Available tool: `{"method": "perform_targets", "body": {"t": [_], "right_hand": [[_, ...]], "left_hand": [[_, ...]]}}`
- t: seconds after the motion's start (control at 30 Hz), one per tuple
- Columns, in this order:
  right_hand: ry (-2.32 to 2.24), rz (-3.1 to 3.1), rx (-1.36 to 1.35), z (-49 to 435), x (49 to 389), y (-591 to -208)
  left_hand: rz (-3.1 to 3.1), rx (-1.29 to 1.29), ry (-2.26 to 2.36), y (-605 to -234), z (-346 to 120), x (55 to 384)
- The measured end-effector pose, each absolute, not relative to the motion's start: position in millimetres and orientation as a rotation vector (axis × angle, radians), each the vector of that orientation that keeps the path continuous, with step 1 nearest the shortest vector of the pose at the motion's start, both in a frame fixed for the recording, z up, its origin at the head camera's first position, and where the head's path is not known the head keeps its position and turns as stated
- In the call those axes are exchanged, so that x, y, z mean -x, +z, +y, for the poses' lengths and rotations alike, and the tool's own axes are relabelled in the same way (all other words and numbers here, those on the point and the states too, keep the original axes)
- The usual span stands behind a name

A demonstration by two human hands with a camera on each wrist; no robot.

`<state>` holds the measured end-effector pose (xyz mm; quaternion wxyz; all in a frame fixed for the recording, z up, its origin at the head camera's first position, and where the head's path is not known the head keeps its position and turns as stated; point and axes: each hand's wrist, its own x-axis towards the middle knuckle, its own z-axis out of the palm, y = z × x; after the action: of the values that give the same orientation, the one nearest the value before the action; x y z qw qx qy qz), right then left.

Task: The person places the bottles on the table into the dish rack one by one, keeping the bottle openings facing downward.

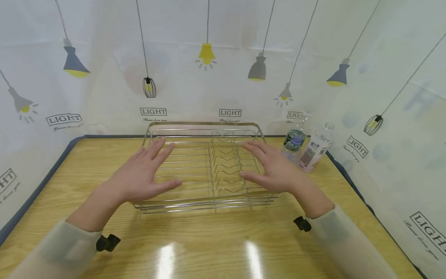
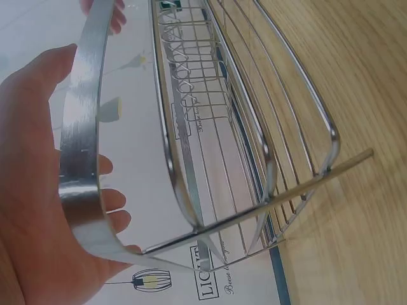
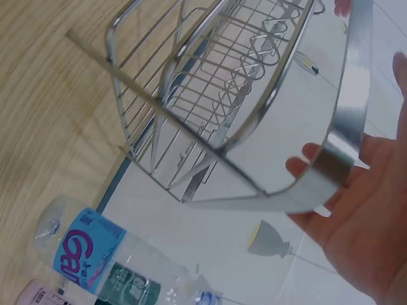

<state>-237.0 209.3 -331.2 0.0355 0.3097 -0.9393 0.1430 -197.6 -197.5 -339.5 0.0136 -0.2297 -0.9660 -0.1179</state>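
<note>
A silver wire dish rack (image 1: 209,198) stands on the wooden table, with a row of zigzag wire dividers right of its middle. My left hand (image 1: 136,178) is over the rack's left side, palm down, fingers straight and thumb pointing inward. Over the right side is my right hand (image 1: 275,168), its fingers stretched toward the dividers. In the left wrist view the rack's flat metal rim (image 2: 82,127) passes in front of the left hand (image 2: 38,190). The right wrist view has the rim (image 3: 346,114) beside the right hand (image 3: 369,222). Neither hand grips anything.
Two clear plastic bottles stand at the back right: one with a green and blue label (image 1: 294,140), one with a white label (image 1: 315,149). A white cloth (image 1: 181,89) printed with lamps surrounds the table (image 1: 202,244) behind and at both sides.
</note>
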Motion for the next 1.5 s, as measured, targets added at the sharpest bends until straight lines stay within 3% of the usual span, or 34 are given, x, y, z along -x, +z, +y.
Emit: {"method": "perform_targets", "body": {"t": [0.37,0.7,1.0,1.5], "right_hand": [[0.76,-2.377,-0.916,249.1,242.1,-331.2],[0.902,-2.229,-0.743,297.7,244.6,-315.4],[0.959,-2.295,-0.32,341.7,249.6,-311.2],[1.284,-2.433,0.247,401.1,276.4,-345.6]], "left_hand": [[-2.9,0.614,-0.773,-329.5,-189.4,198.3],[-2.892,0.636,-0.811,-328.2,-188.9,200.9],[-2.887,0.626,-1.089,-327.2,-188.8,201.2],[-2.796,0.698,-1.372,-332.6,-184.5,197.3]]}}
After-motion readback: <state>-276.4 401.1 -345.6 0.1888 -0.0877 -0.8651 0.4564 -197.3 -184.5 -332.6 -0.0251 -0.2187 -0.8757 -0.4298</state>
